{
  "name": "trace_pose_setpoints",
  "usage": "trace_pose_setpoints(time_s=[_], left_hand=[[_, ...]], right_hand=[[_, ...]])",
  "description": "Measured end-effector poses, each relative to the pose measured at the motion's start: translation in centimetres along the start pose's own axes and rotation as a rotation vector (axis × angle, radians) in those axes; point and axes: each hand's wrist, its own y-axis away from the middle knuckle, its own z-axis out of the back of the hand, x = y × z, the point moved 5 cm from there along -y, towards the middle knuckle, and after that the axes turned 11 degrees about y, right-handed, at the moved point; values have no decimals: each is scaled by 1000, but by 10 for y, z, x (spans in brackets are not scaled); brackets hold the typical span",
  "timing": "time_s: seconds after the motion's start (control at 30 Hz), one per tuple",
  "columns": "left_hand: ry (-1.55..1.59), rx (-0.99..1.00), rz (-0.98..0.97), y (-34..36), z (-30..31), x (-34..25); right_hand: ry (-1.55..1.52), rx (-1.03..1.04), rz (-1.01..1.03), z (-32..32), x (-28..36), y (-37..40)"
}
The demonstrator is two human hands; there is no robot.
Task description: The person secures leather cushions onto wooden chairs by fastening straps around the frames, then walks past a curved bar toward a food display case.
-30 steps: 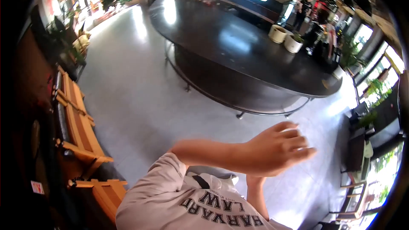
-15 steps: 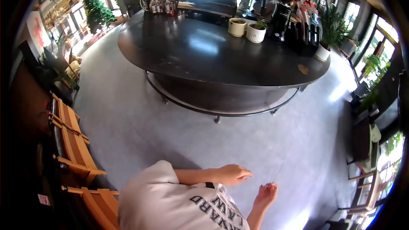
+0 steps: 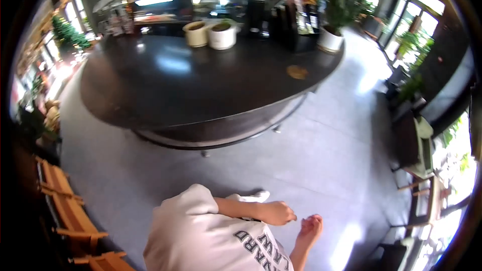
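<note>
- The left hand (image 3: 277,213) hangs low in front of the body, at the end of a bare forearm that reaches out from the short sleeve of a pale shirt (image 3: 201,231). Its fingers are loosely bent and point right, and it holds nothing.
- The right hand (image 3: 310,227) comes up from the bottom edge, just beside the left hand but apart from it. Its fingers are curled in softly, and nothing shows in it.
- A white shoe (image 3: 255,196) stands on the grey floor (image 3: 331,155) just above the left wrist. It is the nearest thing to either hand, and neither hand touches it.
- The shirt has dark block lettering across the chest, seen upside down from above.
- Farther off, well apart from the hands, a large dark oval tabletop (image 3: 165,85) fills the upper middle of the view.
- Two pale pots (image 3: 210,34) stand side by side near its far edge, and a leafy plant in a white pot (image 3: 330,41) stands to their right.
- A small brown flat thing (image 3: 297,72) lies near the right end of the tabletop. It is too blurred to tell what it is.
- Wooden chairs (image 3: 63,206) line the left edge of the floor.
</note>
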Motion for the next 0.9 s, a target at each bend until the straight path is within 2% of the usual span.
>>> trace_pose_setpoints(time_s=[0.07,0.2,0.23,0.3,0.37,0.5,0.6,0.77,0.83,0.9], left_hand=[[-64,13,4,-55,24,21],[-39,-16,-138,-160,79,39],[-62,27,-150,-186,84,46],[54,57,-217,-234,93,50],[178,84,-248,-282,101,53],[152,227,-256,-389,103,86],[71,126,-283,-475,104,118],[47,148,-225,-602,117,159],[-3,83,-200,-647,149,180],[-82,49,-95,-670,170,207]], right_hand=[[10,20,-23,0,18,-42],[8,-66,-31,-8,58,-118],[-9,-71,-21,-5,64,-139],[-47,-95,-4,4,76,-178],[-46,-142,11,24,85,-216],[-69,-203,-19,82,95,-316],[-73,-226,-10,125,130,-406],[-21,-190,81,148,235,-547],[20,-136,74,150,255,-615],[75,-80,-23,148,255,-684]])
